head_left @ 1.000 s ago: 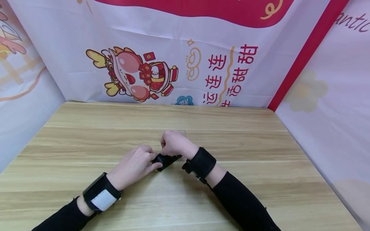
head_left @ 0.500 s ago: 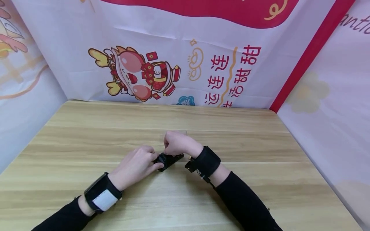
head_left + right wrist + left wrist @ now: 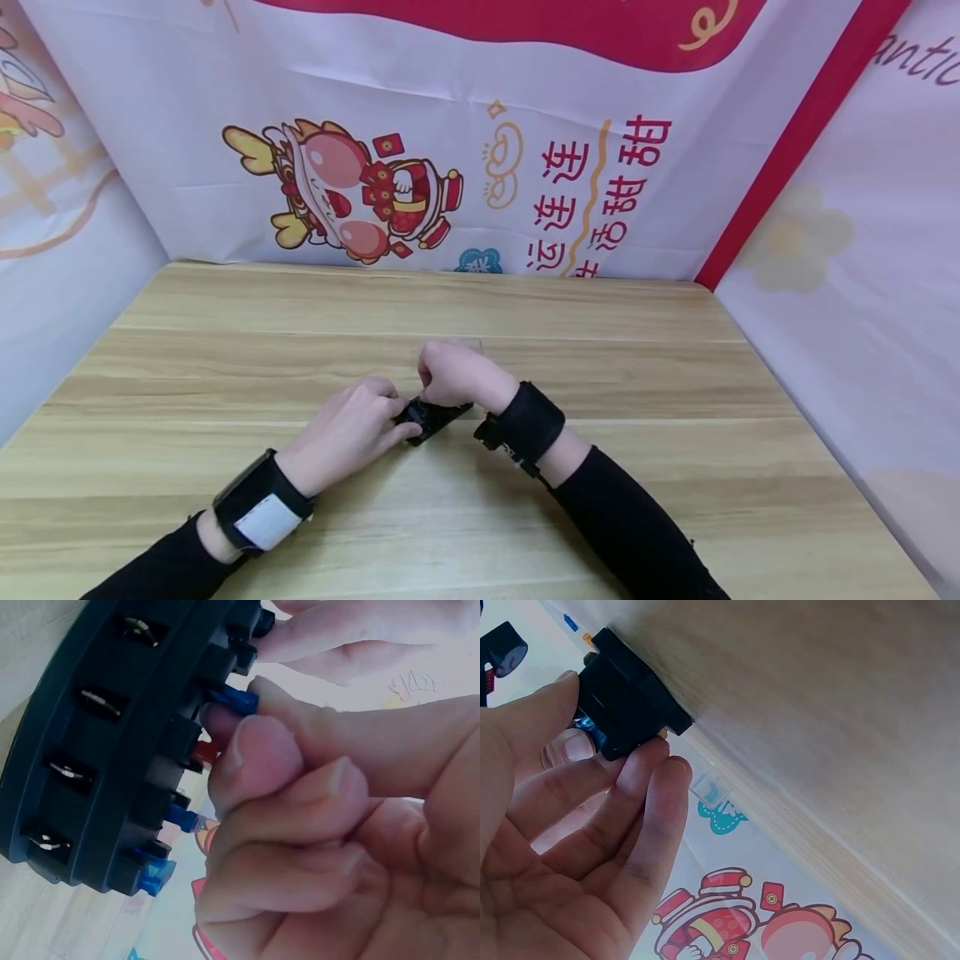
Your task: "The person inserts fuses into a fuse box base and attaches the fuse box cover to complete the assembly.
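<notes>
A black fuse block stands tilted on the table, its row of coloured blade fuses plain in the right wrist view. My left hand grips its near end between thumb and fingers; in the left wrist view that end of the block fills the grip. My right hand bends over the block from the far side. Its thumb and forefinger pinch a blue fuse, while the other fingers curl into the palm. A red fuse and further blue fuses sit along the same row, below the pinched one.
A clear plastic piece lies on the wooden table just behind my right hand. Printed cloth hangs at the back edge, with more cloth on the right. Black bands circle both wrists.
</notes>
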The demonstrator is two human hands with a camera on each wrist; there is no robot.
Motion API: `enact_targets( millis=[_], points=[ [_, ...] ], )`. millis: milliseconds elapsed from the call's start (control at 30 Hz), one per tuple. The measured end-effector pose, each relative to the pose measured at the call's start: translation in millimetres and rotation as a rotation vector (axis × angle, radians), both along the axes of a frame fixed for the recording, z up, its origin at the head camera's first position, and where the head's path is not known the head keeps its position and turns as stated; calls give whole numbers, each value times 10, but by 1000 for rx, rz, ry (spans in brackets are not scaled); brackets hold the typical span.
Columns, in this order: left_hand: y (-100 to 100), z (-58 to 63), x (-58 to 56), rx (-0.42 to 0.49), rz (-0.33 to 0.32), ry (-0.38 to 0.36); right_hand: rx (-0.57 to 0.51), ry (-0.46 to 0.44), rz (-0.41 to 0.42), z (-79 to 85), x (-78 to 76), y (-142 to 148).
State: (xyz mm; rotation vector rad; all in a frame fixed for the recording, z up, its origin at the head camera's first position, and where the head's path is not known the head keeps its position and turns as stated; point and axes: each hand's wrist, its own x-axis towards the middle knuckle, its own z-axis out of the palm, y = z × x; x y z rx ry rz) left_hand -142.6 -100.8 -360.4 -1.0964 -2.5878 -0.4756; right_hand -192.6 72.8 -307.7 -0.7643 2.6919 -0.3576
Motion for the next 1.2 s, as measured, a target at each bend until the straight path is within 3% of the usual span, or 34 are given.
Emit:
enact_targets(
  millis=[1200],
  points=[
    [-9,5,-17,-14,-6,-11,-63,-38,-92,-33,-4,-29]
  ],
)
